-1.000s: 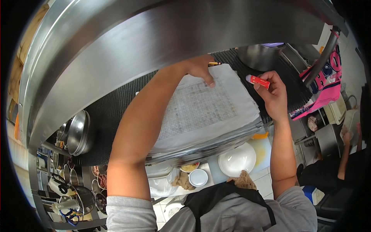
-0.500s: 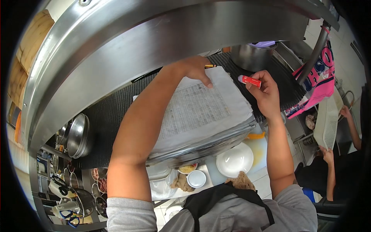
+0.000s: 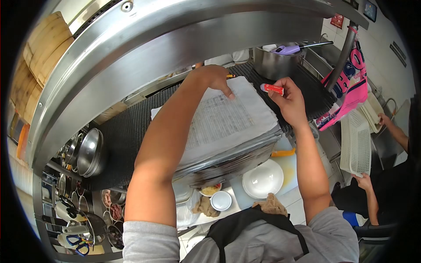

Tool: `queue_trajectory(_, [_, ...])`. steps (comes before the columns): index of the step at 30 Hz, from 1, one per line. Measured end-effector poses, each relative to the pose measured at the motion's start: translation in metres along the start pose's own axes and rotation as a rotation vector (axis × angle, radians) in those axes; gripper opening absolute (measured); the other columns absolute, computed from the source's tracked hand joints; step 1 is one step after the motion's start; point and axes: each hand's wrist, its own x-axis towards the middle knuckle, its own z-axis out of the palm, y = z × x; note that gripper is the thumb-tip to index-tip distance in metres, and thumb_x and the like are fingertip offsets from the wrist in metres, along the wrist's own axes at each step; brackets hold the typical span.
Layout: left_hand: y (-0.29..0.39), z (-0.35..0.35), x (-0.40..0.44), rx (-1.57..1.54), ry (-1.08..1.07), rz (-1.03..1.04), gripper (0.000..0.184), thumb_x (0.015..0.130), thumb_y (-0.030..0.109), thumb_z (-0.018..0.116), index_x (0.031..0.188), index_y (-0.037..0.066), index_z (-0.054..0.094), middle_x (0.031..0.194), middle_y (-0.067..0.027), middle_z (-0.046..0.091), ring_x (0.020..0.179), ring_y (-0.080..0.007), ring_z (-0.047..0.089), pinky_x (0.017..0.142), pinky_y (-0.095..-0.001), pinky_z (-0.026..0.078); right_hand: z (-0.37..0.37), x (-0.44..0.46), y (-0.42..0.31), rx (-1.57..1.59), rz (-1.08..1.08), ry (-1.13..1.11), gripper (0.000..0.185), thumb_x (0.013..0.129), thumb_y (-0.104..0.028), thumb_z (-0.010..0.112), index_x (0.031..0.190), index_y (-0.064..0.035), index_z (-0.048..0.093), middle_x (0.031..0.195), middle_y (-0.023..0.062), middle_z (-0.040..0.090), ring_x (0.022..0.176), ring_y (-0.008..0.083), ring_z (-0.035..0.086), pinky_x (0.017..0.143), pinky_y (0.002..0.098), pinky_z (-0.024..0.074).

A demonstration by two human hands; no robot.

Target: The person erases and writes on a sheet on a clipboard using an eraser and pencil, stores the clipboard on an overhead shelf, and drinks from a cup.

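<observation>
My left hand [image 3: 215, 79] rests at the far edge of a printed paper sheet [image 3: 223, 116], its thumb lying on the page. Its other fingers are hidden. A thin yellow pen or pencil [image 3: 231, 76] pokes out beside that hand; whether the hand grips it, I cannot tell. The sheet lies on a thick wrapped stack [image 3: 228, 164] on a black ribbed mat [image 3: 118, 144]. Right of the paper, my right hand [image 3: 289, 101] is closed on a small red stick with a pale end [image 3: 272, 89], held in the air between thumb and fingers.
A metal pot [image 3: 274, 63] with a purple lighter [image 3: 287, 49] on top stands at the back. Metal bowls [image 3: 90, 151] sit left. Below are a white bowl [image 3: 263, 179] and a lidded tub [image 3: 221, 200]. At right, another person's hands [image 3: 364, 181] hold a white basket [image 3: 356, 147].
The view has shifted a little, showing more of the pot and lighter. My hands keep the same pose over the paper. The other person's basket has tilted and moved slightly left.
</observation>
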Motion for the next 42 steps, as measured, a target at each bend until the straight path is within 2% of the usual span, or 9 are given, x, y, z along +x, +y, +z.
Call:
queue_trajectory(7, [-0.004,0.004,0.004,0.034,0.017,0.004,0.082,0.063,0.056,0.085,0.118,-0.003,0.07,0.125,-0.0213,0.068,0.12,-0.0379,0.063,0.099,-0.0465,0.046,-0.001,0.001,-0.002,-0.1,-0.015,-0.009,0.017,0.086,-0.008,0.075,0.096,-0.0033,0.061,0.079,-0.0012,0.064,0.068,0.0049,0.052,0.061,0.0235,0.0404])
queue_trajectory(10, [-0.003,0.008,0.006,0.073,0.057,-0.003,0.08,0.065,0.055,0.085,0.118,-0.003,0.07,0.125,-0.0208,0.068,0.119,-0.0373,0.064,0.096,-0.0447,0.05,-0.002,0.001,-0.004,-0.12,0.03,-0.065,0.013,0.09,-0.004,0.07,0.096,-0.0042,0.059,0.084,-0.0041,0.059,0.078,0.0033,0.052,0.069,0.0212,0.0408])
queue_trajectory(15, [0.002,0.007,0.0,0.089,0.061,-0.015,0.084,0.066,0.055,0.084,0.127,-0.001,0.066,0.126,-0.0206,0.067,0.12,-0.0357,0.063,0.097,-0.0445,0.05,0.0,0.005,0.006,-0.12,-0.047,-0.02,0.018,0.085,-0.008,0.075,0.096,-0.0029,0.061,0.08,0.0009,0.065,0.068,0.0058,0.053,0.061,0.0249,0.0416])
queue_trajectory(18, [0.01,0.003,-0.032,0.143,0.266,-0.012,0.083,0.071,0.056,0.08,0.134,0.005,0.062,0.128,-0.0196,0.067,0.12,-0.0354,0.063,0.097,-0.044,0.05,-0.002,0.002,0.003,-0.125,-0.018,-0.025,0.018,0.085,-0.008,0.075,0.096,-0.0028,0.062,0.08,0.0012,0.065,0.069,0.0062,0.054,0.061,0.0249,0.042])
queue_trajectory(21, [-0.016,-0.011,-0.072,-0.006,0.526,0.063,0.083,0.081,0.059,0.071,0.139,0.001,0.056,0.124,-0.024,0.067,0.119,-0.0363,0.063,0.1,-0.0426,0.048,-0.001,0.001,-0.005,-0.129,0.002,-0.024,0.018,0.085,-0.008,0.074,0.097,-0.0027,0.061,0.081,0.0016,0.066,0.071,0.0069,0.055,0.063,0.0249,0.0428])
queue_trajectory(27, [-0.116,0.017,-0.129,-0.102,0.676,-0.097,0.056,0.086,0.049,0.07,0.116,0.003,0.068,0.087,-0.0191,0.071,0.084,-0.0308,0.07,0.078,-0.0418,0.051,0.0,0.002,0.001,-0.071,0.016,-0.041,0.019,0.086,-0.007,0.074,0.098,-0.0024,0.06,0.084,0.0023,0.066,0.076,0.0071,0.056,0.067,0.0244,0.044])
queue_trajectory(30, [-0.126,0.043,-0.145,-0.225,0.586,-0.269,0.052,0.085,0.048,0.07,0.106,0.001,0.07,0.079,-0.0177,0.069,0.076,-0.0329,0.068,0.074,-0.0426,0.05,0.0,0.002,0.002,-0.064,0.014,-0.053,0.019,0.087,-0.006,0.074,0.097,-0.0026,0.059,0.085,0.0022,0.066,0.077,0.0069,0.056,0.069,0.0242,0.0442])
queue_trajectory(37, [-0.132,0.065,-0.145,-0.417,0.675,-0.253,0.039,0.086,0.038,0.075,0.096,0.0,0.07,0.067,-0.0149,0.062,0.063,-0.0271,0.059,0.065,-0.0395,0.047,0.0,-0.001,-0.009,-0.12,0.023,-0.089,0.017,0.089,-0.006,0.073,0.098,-0.0035,0.058,0.084,-0.0011,0.064,0.075,0.0055,0.053,0.067,0.0238,0.0427])
queue_trajectory(42, [-0.142,0.071,-0.141,-0.437,0.667,-0.269,0.038,0.088,0.036,0.073,0.1,0.0,0.07,0.075,-0.0146,0.066,0.07,-0.0226,0.062,0.07,-0.0365,0.049,0.0,0.0,-0.004,-0.097,0.04,-0.085,0.018,0.09,-0.006,0.073,0.099,-0.0041,0.058,0.083,-0.002,0.063,0.072,0.0038,0.05,0.063,0.0226,0.0402])
